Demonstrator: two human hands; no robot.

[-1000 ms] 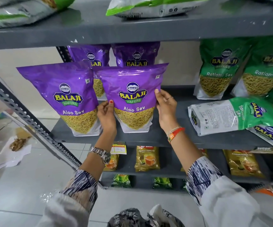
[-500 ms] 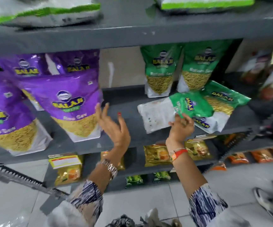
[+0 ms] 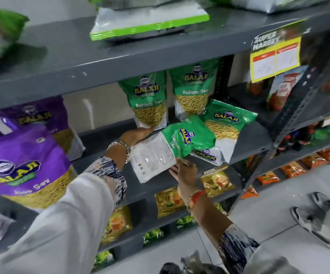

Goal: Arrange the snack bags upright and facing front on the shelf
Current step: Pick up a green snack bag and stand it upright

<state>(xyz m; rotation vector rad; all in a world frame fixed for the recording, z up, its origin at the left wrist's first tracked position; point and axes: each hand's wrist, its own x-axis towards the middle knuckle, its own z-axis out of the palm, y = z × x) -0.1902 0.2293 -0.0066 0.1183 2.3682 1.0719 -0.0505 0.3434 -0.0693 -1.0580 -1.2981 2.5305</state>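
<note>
Grey metal shelf (image 3: 245, 139) holds green Balaji Ratlami Sev snack bags. One green-and-white bag (image 3: 172, 147) lies tilted, back panel up, near the front edge, partly over another flat green bag (image 3: 225, 125). Left hand (image 3: 138, 134) grips its upper-left edge, fingers curled behind it, beside an upright green bag (image 3: 149, 103). Right hand (image 3: 185, 173) supports the bag from below, fingers (image 3: 175, 171) spread under the white end. A second upright green bag (image 3: 193, 89) stands behind. Purple Aloo Sev bags (image 3: 21, 159) stand upright at left.
</note>
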